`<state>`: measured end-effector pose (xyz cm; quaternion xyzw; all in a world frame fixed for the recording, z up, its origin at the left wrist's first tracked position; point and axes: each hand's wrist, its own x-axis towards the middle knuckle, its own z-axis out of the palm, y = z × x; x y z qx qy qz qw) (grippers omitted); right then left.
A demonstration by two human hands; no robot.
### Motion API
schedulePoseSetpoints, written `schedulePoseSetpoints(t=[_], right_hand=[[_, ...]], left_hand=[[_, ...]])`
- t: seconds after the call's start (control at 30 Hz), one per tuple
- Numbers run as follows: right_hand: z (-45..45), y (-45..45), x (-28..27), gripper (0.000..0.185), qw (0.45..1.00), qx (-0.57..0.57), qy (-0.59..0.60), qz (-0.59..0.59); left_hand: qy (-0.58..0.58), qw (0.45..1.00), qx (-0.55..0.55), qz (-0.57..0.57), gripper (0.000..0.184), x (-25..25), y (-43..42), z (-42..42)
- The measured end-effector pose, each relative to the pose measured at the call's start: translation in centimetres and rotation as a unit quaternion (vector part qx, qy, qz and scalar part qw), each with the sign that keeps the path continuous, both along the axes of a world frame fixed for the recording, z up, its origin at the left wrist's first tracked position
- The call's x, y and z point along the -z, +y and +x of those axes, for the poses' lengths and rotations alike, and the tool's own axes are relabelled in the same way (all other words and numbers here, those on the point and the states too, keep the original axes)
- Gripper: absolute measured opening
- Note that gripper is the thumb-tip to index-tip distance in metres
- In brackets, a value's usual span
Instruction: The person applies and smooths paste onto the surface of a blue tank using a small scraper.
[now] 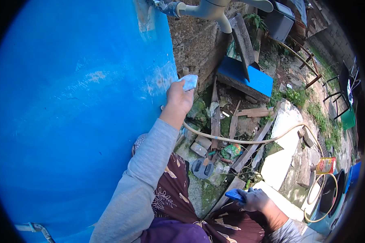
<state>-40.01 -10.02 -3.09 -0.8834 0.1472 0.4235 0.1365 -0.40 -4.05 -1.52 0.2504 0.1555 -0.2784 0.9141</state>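
A large blue painted wall fills the left side, with whitish scuffed patches near its right edge. My left hand is raised beside that edge, fingers closed on a small flat, pale blue-and-white piece whose exact kind I cannot make out. Whether the piece touches the wall is unclear. Low over my lap, my right hand grips a flat bright-blue block; its kind is also unclear. Greyish smears cover the right fingers. Patterned dark cloth lies over my legs.
A beige tap juts out above. A yellowish hose crosses the rubble-strewn ground. Wooden planks, a blue-topped slab, a green packet and a red-yellow can lie around. A black chair stands far right.
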Motion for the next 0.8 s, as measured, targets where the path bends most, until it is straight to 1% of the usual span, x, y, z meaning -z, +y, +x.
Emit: schedulePoseSetpoints(t=[0.03, 0.1, 0.13, 0.17, 0.23, 0.27, 0.3, 0.37, 0.4, 0.43, 0.5, 0.57, 0.63, 0.67, 0.73, 0.77, 0.8], right_hand=[[0.1, 0.0, -0.2, 0.060, 1.000, 0.000, 0.003, -0.004], [0.1, 0.0, -0.3, 0.060, 1.000, 0.003, 0.009, -0.006], [0.0, 0.0, -0.3, 0.060, 1.000, 0.009, 0.003, -0.003], [-0.1, 0.0, -0.3, 0.061, 1.000, 0.013, 0.000, 0.001], [-0.1, 0.1, -0.2, 0.061, 1.000, 0.012, 0.005, 0.004], [0.0, 0.1, -0.2, 0.062, 1.000, 0.012, 0.006, 0.007], [0.1, 0.1, -0.4, 0.062, 1.000, 0.010, 0.005, 0.006], [0.5, 0.3, -0.7, 0.062, 1.000, 0.012, 0.027, 0.001], [0.5, 0.2, -0.6, 0.062, 1.000, 0.012, 0.023, 0.000], [0.2, 0.1, -0.4, 0.061, 1.000, 0.007, 0.017, -0.004], [0.0, 0.1, -0.1, 0.061, 1.000, 0.005, 0.014, -0.005], [-0.1, 0.2, -0.3, 0.061, 1.000, 0.009, -0.004, -0.005], [-0.1, 0.2, -0.1, 0.061, 1.000, 0.009, 0.000, -0.001], [-0.1, 0.2, -0.1, 0.061, 1.000, 0.011, 0.001, 0.003], [0.0, 0.3, -0.1, 0.061, 1.000, 0.006, 0.005, -0.003], [0.1, 0.3, -0.1, 0.061, 1.000, 0.004, 0.009, -0.006], [0.1, 0.3, -0.2, 0.061, 1.000, 0.005, 0.006, -0.007]], left_hand=[[-0.002, 1.000, 0.000, -0.001, 0.030, -1.1, 0.4, -0.5], [-0.111, 0.990, 0.023, -0.080, 0.038, -2.6, 1.8, -1.0], [-0.119, 0.987, 0.042, -0.095, 0.036, -2.8, 2.4, -0.8], [-0.116, 0.988, 0.041, -0.094, 0.036, -2.3, 2.4, -0.7], [-0.072, 0.995, 0.050, -0.039, 0.029, -1.0, 2.3, -0.3], [-0.015, 0.999, 0.046, -0.021, 0.028, -0.1, 1.6, 0.1], [-0.016, 0.999, 0.045, -0.022, 0.028, 0.7, 0.9, 0.3], [0.018, 1.000, 0.010, 0.001, 0.029, 1.4, -0.2, 0.6], [-0.013, 1.000, 0.006, 0.009, 0.031, 0.4, -0.1, 0.0], [-0.015, 1.000, 0.006, 0.009, 0.031, -0.6, 0.3, -0.3], [-0.079, 0.994, 0.030, -0.076, 0.032, -2.2, 1.7, -0.5], [-0.072, 0.992, 0.044, -0.093, 0.032, -2.0, 2.4, -0.2], [-0.033, 0.995, 0.063, -0.063, 0.032, -0.1, 2.3, 0.5], [-0.032, 0.996, 0.062, -0.064, 0.032, 0.7, 1.9, 0.9], [0.038, 0.996, 0.053, -0.059, 0.031, 1.0, 0.6, 1.1], [0.035, 0.996, 0.054, -0.060, 0.031, 1.2, 0.4, 1.1], [0.000, 0.999, 0.035, -0.031, 0.032, 0.4, 0.3, 0.6]])
